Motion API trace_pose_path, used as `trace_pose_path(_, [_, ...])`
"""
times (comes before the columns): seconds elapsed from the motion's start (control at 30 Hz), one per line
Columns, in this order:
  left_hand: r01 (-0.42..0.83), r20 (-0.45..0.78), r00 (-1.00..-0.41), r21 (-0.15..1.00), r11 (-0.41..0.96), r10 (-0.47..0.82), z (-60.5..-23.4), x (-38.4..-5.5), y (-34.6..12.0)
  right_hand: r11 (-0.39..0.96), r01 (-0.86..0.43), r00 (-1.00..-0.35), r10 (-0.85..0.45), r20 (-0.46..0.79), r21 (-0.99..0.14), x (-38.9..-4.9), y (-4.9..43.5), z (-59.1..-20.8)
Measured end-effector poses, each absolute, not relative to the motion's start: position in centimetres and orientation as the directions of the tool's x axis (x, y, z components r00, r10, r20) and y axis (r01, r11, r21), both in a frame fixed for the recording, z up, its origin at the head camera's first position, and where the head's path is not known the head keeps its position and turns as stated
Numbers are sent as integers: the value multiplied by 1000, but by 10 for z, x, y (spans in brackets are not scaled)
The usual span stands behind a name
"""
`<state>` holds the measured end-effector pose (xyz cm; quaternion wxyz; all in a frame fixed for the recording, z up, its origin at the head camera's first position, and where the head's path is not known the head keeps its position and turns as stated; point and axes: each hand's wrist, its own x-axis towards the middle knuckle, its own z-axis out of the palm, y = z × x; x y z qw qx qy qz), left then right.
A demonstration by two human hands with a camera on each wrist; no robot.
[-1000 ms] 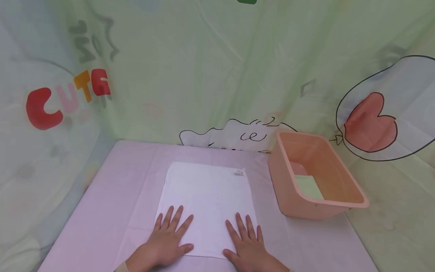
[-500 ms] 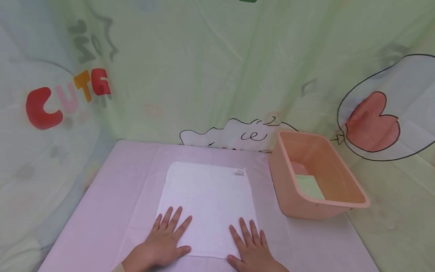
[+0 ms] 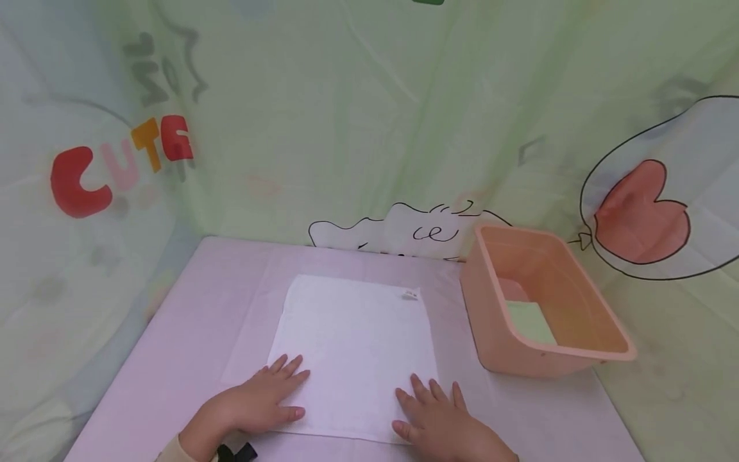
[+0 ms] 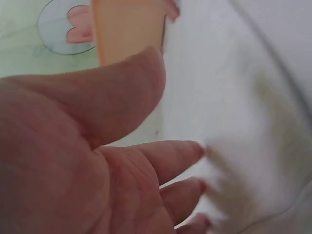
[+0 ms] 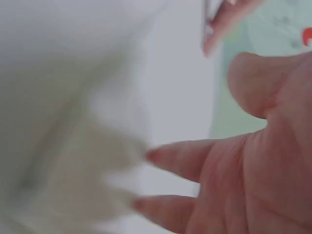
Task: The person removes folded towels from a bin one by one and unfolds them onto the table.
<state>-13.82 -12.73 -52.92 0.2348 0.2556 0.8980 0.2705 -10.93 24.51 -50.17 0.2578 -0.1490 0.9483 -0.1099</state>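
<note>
A white cloth [image 3: 352, 346] lies spread flat, with a small tag at its far right corner. Over its near left corner is my left hand [image 3: 256, 398], fingers spread and pointing across the cloth. My right hand [image 3: 441, 420] is over the near right corner, its fingers likewise apart. Both wrist views show fingertips at the cloth and palms raised off it, with nothing gripped. To the right stands a pink plastic bin [image 3: 514, 356], holding a folded pale green cloth [image 3: 530, 322].
The table [image 3: 231, 289] has a pale lilac cover. Printed curtains [image 3: 346, 128] hang behind it and along both sides. The bin stands near the table's right edge.
Both hands have lifted their palms and turned, fingertips remaining by the cloth. The left has shifted a little left, the right a little right. The cloth lies as before.
</note>
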Motion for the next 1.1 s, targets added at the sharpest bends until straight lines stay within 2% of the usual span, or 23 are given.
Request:
trace_pose_path(0.1, [258, -283, -780, 666, 700, 558, -514, -147, -136, 918, -238, -842, -357, -405, -316, -123, 239, -484])
trace_pose_path(0.2, [201, -250, -833, 695, 691, 493, -504, -157, -141, 886, -245, -882, -372, -288, -393, -141, 233, -472])
trace_pose_path(0.37, [92, -200, -925, 706, 702, 322, -501, -181, -144, 829, -232, -938, -329, -109, -509, -182, 218, -462])
trace_pose_path(0.5, [-14, -193, -964, 722, 692, 182, -505, -203, -142, 798, -242, -957, -289, 2, -552, -222, 209, -463])
trace_pose_path(0.63, [-112, -219, -972, 740, 663, 81, -508, -221, -137, 771, -256, -960, -276, 56, -583, -261, 203, -468])
trace_pose_path(0.8, [-231, -295, -955, 768, 597, 10, -514, -236, -131, 769, -238, -963, -266, 41, -593, -302, 198, -480])
trace_pose_path(0.97, [-317, -360, -933, 780, 540, -27, -520, -244, -127, 779, -212, -970, -242, 29, -590, -328, 191, -495])
trace_pose_path(1.1, [-335, -376, -926, 777, 532, -34, -520, -245, -125, 767, -193, -974, -225, 26, -611, -344, 184, -506])
